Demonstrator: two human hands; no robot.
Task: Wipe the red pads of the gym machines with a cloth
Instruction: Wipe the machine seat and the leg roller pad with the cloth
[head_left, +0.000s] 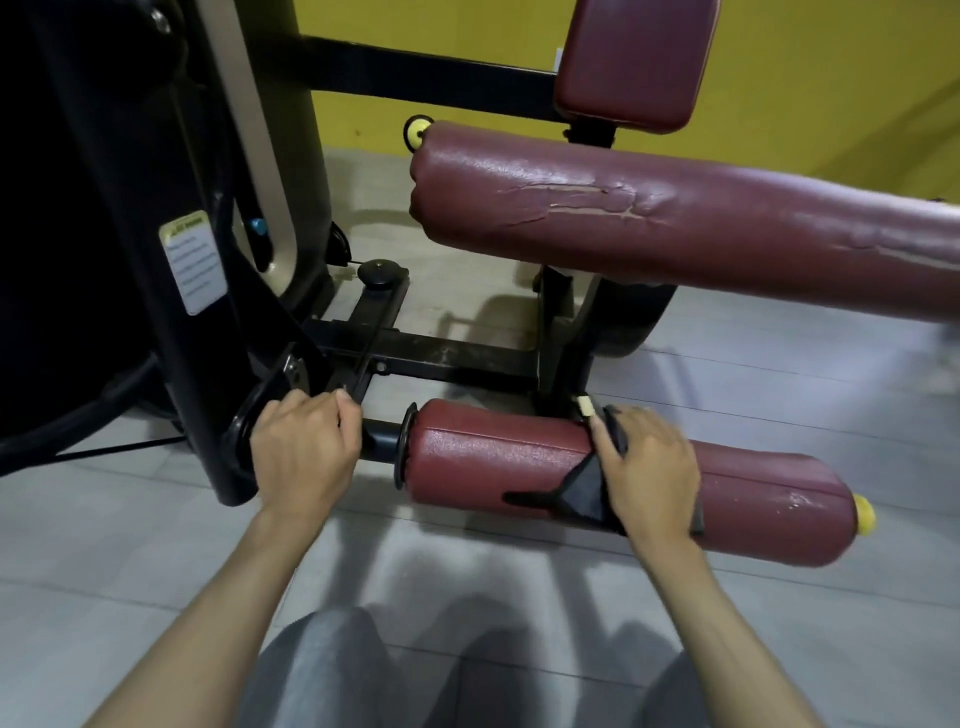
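Crouched low at the machine, knees (332, 670) in grey cloth at the near edge. Pressing a black cloth (582, 491) onto the lower red pad (519, 457) with the right hand (649, 467), fingers laid almost straight across the roller's top, palm down on the fabric, not curled round anything. Cloth draped over the pad's middle, with a pointed corner and a thin tail trailing left on the near face. Over on the left, gripping the black bar (382, 439) with the left hand (304, 452), fingers curled tight over its far side, just left of the pad's black end disc. Yellow cap (865, 514) at the pad's right end. Farther back and higher, the upper red pad (675, 218), long, cracked along its top, running off the right edge, well apart from the cloth. Beyond that, a red back pad (631, 57) against the yellow wall (831, 78). Black frame (130, 208) looming at far left with a white label (192, 262), print too blurred to read. Grey tiled floor (156, 545) underneath.
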